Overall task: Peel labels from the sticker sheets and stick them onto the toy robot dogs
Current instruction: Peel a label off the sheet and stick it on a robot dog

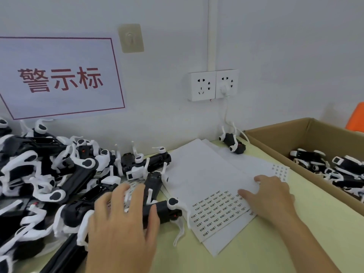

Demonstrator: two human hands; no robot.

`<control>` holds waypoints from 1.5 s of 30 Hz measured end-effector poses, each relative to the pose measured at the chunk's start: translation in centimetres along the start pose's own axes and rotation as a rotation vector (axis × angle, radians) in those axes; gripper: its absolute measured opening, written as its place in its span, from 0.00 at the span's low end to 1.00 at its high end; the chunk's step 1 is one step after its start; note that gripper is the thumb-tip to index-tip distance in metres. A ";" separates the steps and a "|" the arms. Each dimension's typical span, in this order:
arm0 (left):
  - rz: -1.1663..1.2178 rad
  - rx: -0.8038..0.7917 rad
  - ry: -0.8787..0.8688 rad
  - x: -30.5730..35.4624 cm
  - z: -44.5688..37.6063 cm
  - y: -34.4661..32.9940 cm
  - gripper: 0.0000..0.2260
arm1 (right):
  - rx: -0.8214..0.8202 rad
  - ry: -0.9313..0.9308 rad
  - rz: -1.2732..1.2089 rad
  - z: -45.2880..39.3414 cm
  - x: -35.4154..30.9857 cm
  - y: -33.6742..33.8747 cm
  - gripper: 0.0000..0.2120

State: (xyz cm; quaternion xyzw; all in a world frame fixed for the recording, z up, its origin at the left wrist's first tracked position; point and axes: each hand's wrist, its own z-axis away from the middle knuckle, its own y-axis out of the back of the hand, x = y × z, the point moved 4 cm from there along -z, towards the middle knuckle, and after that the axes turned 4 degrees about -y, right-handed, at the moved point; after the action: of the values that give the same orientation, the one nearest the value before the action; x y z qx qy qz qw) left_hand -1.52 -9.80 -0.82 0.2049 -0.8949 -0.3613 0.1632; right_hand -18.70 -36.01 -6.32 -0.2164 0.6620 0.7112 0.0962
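Looking down over the pale yellow table (256,253), I see my left hand (122,223) lying with fingers spread and fairly straight over a toy robot dog (157,210) at the near edge of the pile of toy robot dogs (49,174), which fills the left side of the table up to the wall. Its fingers rest across the dog's black body and white legs, not curled round anything that I can make out. My right hand (269,196) lies flat on the top sticker sheet (212,186) at the table's middle, fingers straight and pointing left, the fingertips just beside the rows of small printed labels (216,211) on the sheet's near part; I cannot tell whether a label is lifted under them. More sticker sheets (279,170) lie beneath and to the right of it. One single dog (233,143) lies apart at the far edge, near the wall below the power sockets (212,85). On the right, a cardboard box (275,133) holds more dogs. A sign with red characters (59,79) hangs on the far left wall.
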 end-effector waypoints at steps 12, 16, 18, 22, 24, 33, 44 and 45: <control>0.323 -0.336 -0.357 14.8 -0.9 -6.4 0.32 | 0.173 0.110 -0.402 0.9 -0.7 1.2 0.19; 0.550 -0.459 -0.134 15.2 0.3 -10.3 0.26 | 0.122 0.083 -0.759 0.6 -0.5 1.1 0.14; 0.634 -0.375 -0.037 13.9 0.2 -11.4 0.25 | 0.025 -0.003 -0.970 0.4 -0.6 0.4 0.15; 0.744 -0.384 0.086 13.0 -0.1 -12.2 0.23 | -0.185 -0.053 -1.205 1.0 -1.2 -0.6 0.10; 0.768 -0.416 0.126 12.7 -0.2 -12.3 0.23 | -0.281 -0.035 -1.119 1.6 -1.5 -1.0 0.10; 0.913 -0.334 0.229 12.5 -0.9 -11.5 0.09 | -0.430 0.040 -1.066 2.1 -0.9 -0.4 0.05; 1.036 -0.178 0.293 11.2 -1.8 -11.7 0.02 | -0.458 0.094 -1.351 2.6 -1.6 -0.5 0.08; 1.035 -0.178 0.292 11.1 -1.8 -11.6 0.01 | -0.446 0.091 -1.351 2.8 -1.7 -0.4 0.08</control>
State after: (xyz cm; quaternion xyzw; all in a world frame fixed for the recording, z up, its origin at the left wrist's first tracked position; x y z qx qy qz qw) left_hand -7.43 -23.89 -6.27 -0.2289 -0.8129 -0.2758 0.4591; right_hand -17.49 -32.97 -5.88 -0.6234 0.2253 0.6049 0.4413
